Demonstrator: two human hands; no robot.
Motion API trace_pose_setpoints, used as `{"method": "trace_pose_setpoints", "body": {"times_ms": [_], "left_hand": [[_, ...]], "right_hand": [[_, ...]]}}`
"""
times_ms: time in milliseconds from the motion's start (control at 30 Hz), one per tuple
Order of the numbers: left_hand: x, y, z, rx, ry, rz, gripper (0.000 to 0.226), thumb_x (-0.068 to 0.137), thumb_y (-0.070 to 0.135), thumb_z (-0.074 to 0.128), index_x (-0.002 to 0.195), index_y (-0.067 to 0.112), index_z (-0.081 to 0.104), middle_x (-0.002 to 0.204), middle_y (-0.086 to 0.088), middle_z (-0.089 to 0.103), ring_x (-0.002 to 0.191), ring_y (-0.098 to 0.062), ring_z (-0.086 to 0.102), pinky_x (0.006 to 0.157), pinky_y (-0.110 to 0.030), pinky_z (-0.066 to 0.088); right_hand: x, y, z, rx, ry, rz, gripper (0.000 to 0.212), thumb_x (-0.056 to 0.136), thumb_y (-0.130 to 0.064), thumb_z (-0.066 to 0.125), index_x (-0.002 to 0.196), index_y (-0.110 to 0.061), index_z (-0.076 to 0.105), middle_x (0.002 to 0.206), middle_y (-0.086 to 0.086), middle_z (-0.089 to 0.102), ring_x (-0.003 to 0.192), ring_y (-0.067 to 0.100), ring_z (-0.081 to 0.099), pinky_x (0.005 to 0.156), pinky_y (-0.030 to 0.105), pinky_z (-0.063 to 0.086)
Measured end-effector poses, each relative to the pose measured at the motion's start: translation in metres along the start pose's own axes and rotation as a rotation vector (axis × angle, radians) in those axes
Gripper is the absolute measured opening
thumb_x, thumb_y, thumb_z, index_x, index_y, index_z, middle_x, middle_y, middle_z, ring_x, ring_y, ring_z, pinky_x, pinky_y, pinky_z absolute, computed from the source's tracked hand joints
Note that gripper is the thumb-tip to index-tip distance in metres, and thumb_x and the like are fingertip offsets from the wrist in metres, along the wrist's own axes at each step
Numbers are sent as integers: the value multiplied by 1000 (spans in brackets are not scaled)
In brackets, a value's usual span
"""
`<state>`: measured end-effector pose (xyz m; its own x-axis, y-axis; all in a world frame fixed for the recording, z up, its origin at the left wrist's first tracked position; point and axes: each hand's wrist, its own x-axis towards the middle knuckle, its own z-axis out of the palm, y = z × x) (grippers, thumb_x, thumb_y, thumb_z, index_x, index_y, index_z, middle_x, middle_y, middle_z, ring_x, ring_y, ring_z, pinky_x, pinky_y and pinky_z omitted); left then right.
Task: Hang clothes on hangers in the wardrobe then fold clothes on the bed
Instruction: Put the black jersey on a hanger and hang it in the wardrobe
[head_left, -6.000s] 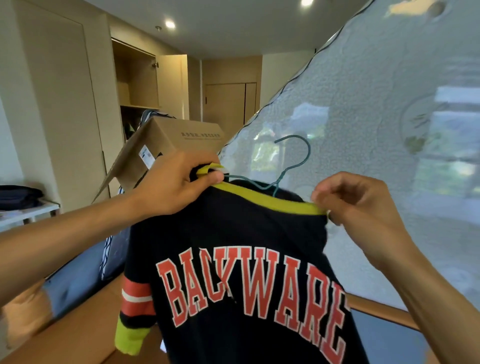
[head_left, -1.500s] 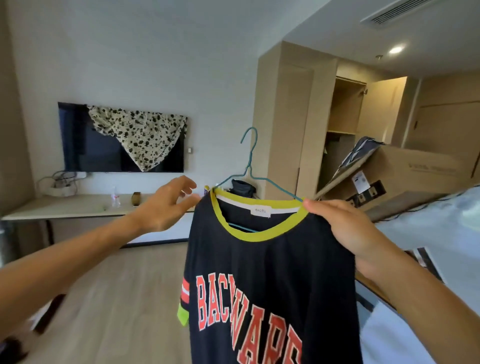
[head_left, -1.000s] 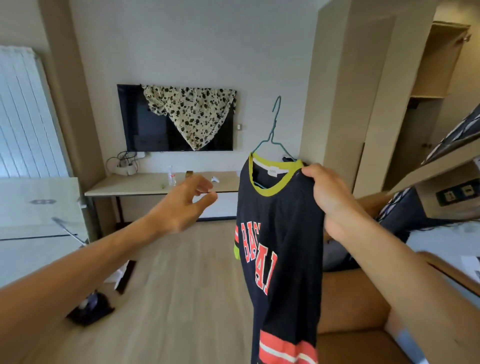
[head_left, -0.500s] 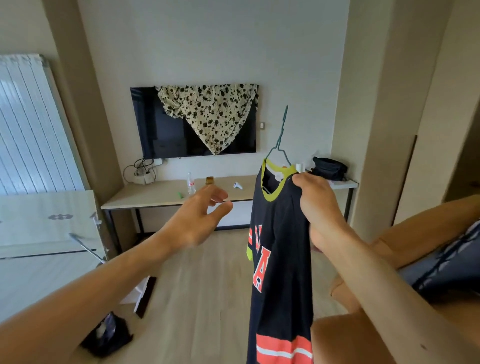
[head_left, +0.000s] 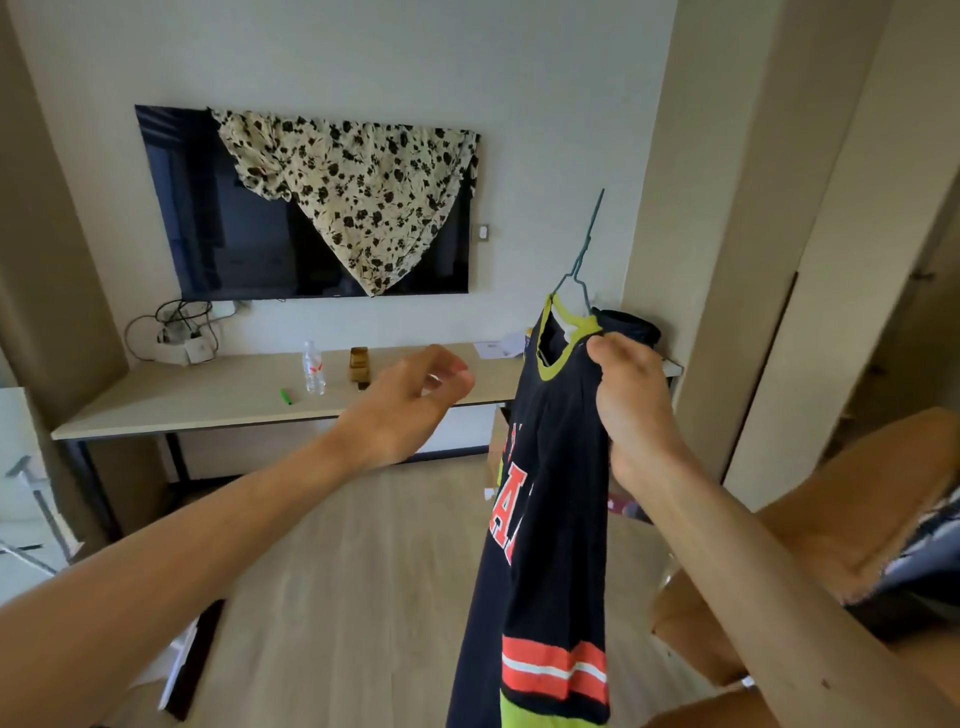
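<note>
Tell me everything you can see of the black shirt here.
The black shirt looks like soft knit, with a yellow-green collar, red letters on the chest and red, white and yellow-green bands on the sleeve. It hangs straight down, seen nearly edge-on, on a thin green wire hanger. The right hand pinches it at the shoulder by the collar.

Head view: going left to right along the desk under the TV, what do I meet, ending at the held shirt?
In order: power strip → green pen → water bottle → brown box → papers → shirt.
</note>
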<state>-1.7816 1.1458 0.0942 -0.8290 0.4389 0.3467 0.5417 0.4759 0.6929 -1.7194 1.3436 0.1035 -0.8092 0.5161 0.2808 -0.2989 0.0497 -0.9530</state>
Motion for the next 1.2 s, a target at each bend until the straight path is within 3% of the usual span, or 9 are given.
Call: {"method": "trace_pose_setpoints", "body": {"times_ms": [133,233,333,433,533,667,800,933,1200], "left_hand": [[81,-49,-5,-96,-124,21,27,99,49,50,110,28,63,113,10,65,111,-12,60,102,-34,44],[136,-74,-3,-257,-176,40,37,81,66,52,93,35,67,100,10,72,104,-14,66,106,-46,45],[189,-93,12,-371,-231,76,37,75,68,51,84,36,69,94,5,75,98,-17,69,100,-43,49],[234,-103,32,-451,-261,145,34,84,55,52,89,26,70,95,-2,75,94,-20,70,88,-33,50],[280,-109,54,-499,-279,195,36,91,49,52,97,18,70,95,0,75,95,-15,70,88,-32,51],[357,-120,100,-551,-332,240,27,105,27,48,98,13,70,93,-4,74,93,-18,70,86,-28,49],[435,-125,151,-570,-413,299,31,99,35,49,101,11,69,92,-4,75,92,-21,71,90,-36,51],[513,-123,197,-604,-485,380,42,90,46,52,99,10,69,89,-4,74,88,-23,70,87,-40,51],[662,-122,291,-690,-629,492,45,87,50,49,97,11,69,91,-5,73,87,-16,70,80,-18,51]], "right_hand": [[64,33,38,-14,156,-12,34,95,-17,49,101,16,46,75,23,42,80,17,40,72,35,31],[108,52,58,-49,219,-12,40,85,-27,47,89,13,45,81,7,46,76,20,40,68,37,32],[148,71,66,-74,329,-11,40,87,-27,47,92,13,47,82,7,49,75,20,42,69,34,33],[192,91,65,-131,427,-31,30,99,-17,45,86,11,48,78,10,44,73,20,38,64,32,30],[236,110,60,-159,488,-32,25,100,-16,44,78,-5,48,71,9,38,70,20,36,58,31,29],[305,142,42,-151,570,-63,28,101,-16,45,74,-11,45,62,-1,36,62,15,36,54,28,29],[381,167,20,-168,636,-128,37,100,-13,46,65,-15,34,56,-7,31,55,10,28,52,25,25],[456,183,-2,-217,696,-168,32,100,-14,47,69,-13,39,57,-7,33,55,11,29,56,28,28],[595,209,-71,-368,846,-222,36,102,-16,45,67,-17,37,58,-7,33,52,8,31,55,27,29]]}}
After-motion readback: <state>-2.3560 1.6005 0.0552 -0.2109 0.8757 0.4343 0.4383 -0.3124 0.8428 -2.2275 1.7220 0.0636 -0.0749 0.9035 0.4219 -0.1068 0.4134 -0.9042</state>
